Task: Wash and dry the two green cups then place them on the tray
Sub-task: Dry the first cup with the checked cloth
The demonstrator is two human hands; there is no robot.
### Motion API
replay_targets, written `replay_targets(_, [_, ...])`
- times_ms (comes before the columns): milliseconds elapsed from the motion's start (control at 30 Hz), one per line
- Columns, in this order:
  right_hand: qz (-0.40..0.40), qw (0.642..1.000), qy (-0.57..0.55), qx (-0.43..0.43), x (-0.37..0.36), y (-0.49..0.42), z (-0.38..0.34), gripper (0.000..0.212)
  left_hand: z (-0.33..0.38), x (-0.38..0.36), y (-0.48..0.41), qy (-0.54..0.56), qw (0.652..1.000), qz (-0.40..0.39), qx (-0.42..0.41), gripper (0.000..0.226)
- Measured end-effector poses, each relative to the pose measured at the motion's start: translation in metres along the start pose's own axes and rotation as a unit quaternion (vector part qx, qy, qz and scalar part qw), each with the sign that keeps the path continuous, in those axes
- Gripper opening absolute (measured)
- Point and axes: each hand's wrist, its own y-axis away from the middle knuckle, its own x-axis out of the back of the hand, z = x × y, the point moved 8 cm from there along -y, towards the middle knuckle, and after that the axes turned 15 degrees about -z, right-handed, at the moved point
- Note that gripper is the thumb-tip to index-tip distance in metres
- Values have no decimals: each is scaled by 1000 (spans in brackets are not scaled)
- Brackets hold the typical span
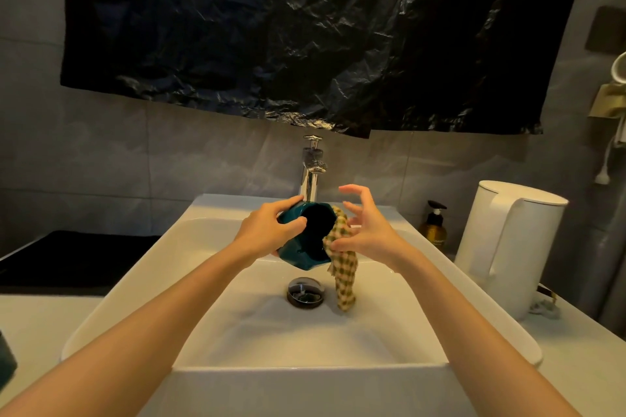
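A dark green faceted cup [306, 257] is held tilted over the white sink [142, 288], its mouth facing me. My left hand [267, 230] grips it from the left, thumb over the rim. Just right of the cup, my right hand [367, 228] pinches a yellow checked cloth [343, 276] between thumb and palm, its other fingers spread. The cloth hangs down beside the cup toward the drain. A second green object [6, 360] shows only partly at the left edge; I cannot tell whether it is the other cup.
A chrome tap [313, 169] rises behind the cup. The drain [306, 292] lies below it. A black tray [67, 261] sits left of the sink. A soap bottle [434, 225] and a white kettle [508, 247] stand on the right.
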Motion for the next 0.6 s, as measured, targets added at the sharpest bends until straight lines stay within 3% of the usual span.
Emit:
replay_targets(133, [71,994,49,-74,12,4,17,75,0,0,0,11,1000,2,-3,49])
replay_targets(267, [58,977,112,-175,13,6,35,56,2,2,0,42,999,9,-6,49])
replay_targets(500, [40,973,194,-114,15,2,21,39,-4,5,0,49,999,18,12,49])
replay_targets(600, [125,942,291,-108,29,10,10,43,-5,10,0,47,998,32,19,49])
